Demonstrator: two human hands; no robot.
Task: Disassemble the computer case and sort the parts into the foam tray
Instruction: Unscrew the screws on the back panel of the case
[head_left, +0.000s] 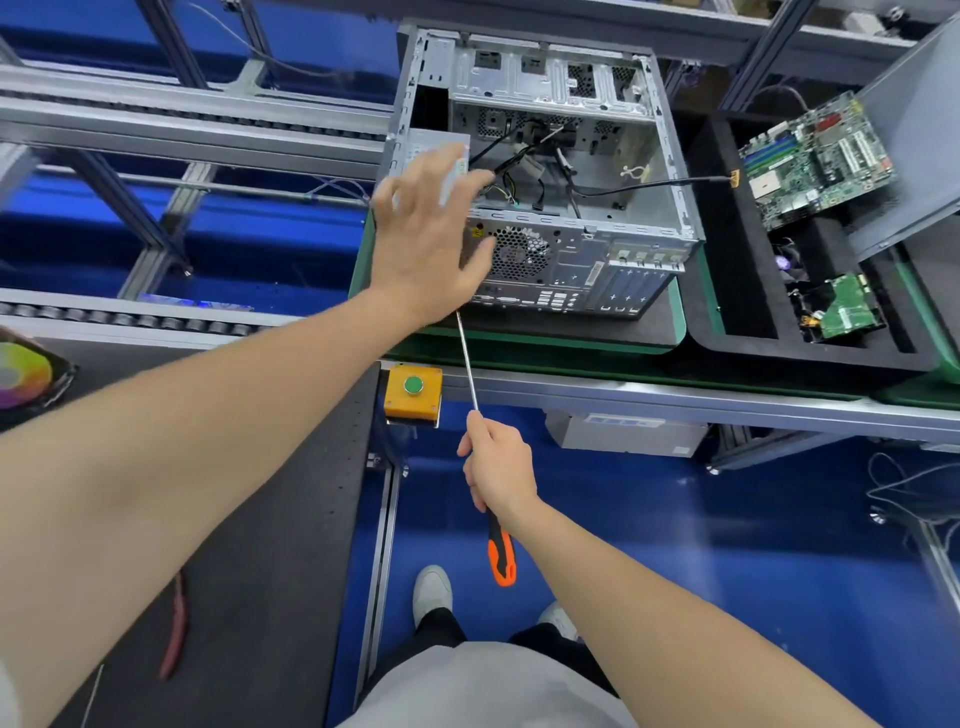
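The open grey computer case (566, 223) lies on a green-edged pad, its rear panel with the fan grille facing me and loose black cables inside. My left hand (426, 244) is spread open over the case's near left corner, above the power supply (441, 150). My right hand (498, 467) grips a long screwdriver (470, 371) with an orange and black handle; its thin shaft points up toward the case's rear panel. The black foam tray (748, 312) at the right holds a green motherboard (815, 161) and a smaller green board (847, 306).
A yellow box with a green button (413, 397) is fixed to the bench rail in front of the case. A black mat (270, 519) on the left carries red-handled pliers (176, 629) and a colourful disc (23, 376). Conveyor rails run at the left.
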